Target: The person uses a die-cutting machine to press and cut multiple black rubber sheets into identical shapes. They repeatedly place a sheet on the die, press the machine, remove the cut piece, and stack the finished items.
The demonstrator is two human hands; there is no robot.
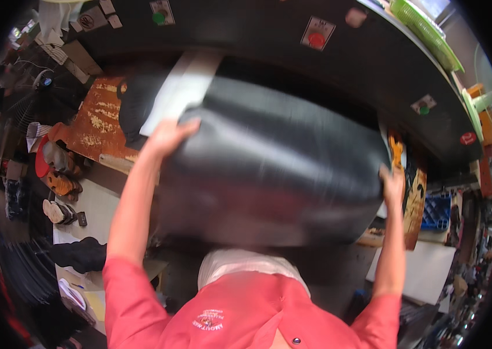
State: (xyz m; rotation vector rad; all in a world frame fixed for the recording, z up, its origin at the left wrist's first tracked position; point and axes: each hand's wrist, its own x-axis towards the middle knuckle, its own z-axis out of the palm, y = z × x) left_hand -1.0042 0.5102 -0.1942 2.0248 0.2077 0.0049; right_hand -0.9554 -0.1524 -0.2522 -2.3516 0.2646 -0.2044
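A wide, glossy black sheet (pixel 281 157) hangs between my two hands, bowed and blurred by motion, its near edge drooping in front of my waist. I cannot tell if it is leather or another material. My left hand (pixel 171 135) grips its left edge, thumb on top. On the opposite side my right hand (pixel 393 183) is closed on the right edge, fingers partly hidden. Behind the sheet, a white strip (pixel 185 87) and a dark, rounded piece (pixel 141 102) lie on a worn brown board (pixel 103 119). Beside my right hand is an orange tool-like object (pixel 396 150).
A dark machine beam (pixel 246 29) with a red button (pixel 316 39) and green buttons (pixel 159 17) spans the far side. To the left stand a black fan (pixel 42 84) and a table (pixel 97 203) with small pieces. A blue crate (pixel 436 210) sits at right.
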